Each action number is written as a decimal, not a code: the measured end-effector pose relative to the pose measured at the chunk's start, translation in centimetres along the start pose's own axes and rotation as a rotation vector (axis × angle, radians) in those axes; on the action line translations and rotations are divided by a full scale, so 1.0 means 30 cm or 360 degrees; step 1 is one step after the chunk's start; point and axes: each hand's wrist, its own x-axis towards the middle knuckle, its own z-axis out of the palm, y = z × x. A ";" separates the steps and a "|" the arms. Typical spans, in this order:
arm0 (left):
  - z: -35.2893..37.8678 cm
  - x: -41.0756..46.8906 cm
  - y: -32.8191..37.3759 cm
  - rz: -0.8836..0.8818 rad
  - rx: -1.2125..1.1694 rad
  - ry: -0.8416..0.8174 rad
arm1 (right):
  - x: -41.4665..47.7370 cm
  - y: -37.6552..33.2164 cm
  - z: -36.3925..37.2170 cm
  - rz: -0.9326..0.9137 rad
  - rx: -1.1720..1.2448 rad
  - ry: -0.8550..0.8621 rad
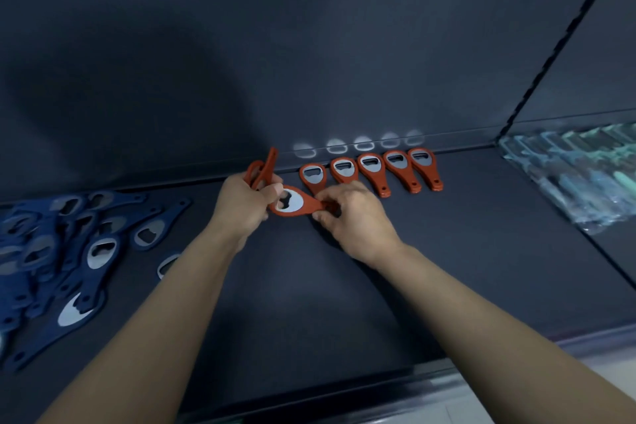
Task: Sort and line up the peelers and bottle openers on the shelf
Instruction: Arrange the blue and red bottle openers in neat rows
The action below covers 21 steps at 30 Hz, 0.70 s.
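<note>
Dark shelf [309, 313]. Near left: loose heap of blue bottle openers [69, 251], cut off by the frame edge.

Middle: left hand [244, 208] curled round a bunch of red openers [263, 169], count unclear, thumb on the head of one red bottle opener [292, 206]. Right hand [354, 220] pinches its handle end, hidden under the fingers.

Behind: row of five red openers [370, 170] along the back wall, heads rearward.

Far right: blurred teal packets [578, 175], contents unreadable.

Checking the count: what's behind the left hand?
Red plastic bottle openers stick up behind the left hand, which grips them; it covers their lower parts, so the count is unclear.
</note>
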 end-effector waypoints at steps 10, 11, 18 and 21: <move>-0.057 -0.016 0.004 -0.0008 0.0025 -0.0163 | 0.070 -0.043 0.059 0.0667 -0.0251 0.0414; -0.066 -0.020 0.004 -0.0002 0.0037 -0.0196 | 0.078 -0.051 0.066 0.0693 -0.0282 0.0403; -0.119 -0.024 0.001 0.0059 0.0154 -0.0318 | 0.099 -0.090 0.113 0.0735 -0.0524 0.0346; -0.130 -0.022 0.002 0.0093 0.0179 -0.0364 | 0.101 -0.106 0.120 0.0704 -0.0652 0.0326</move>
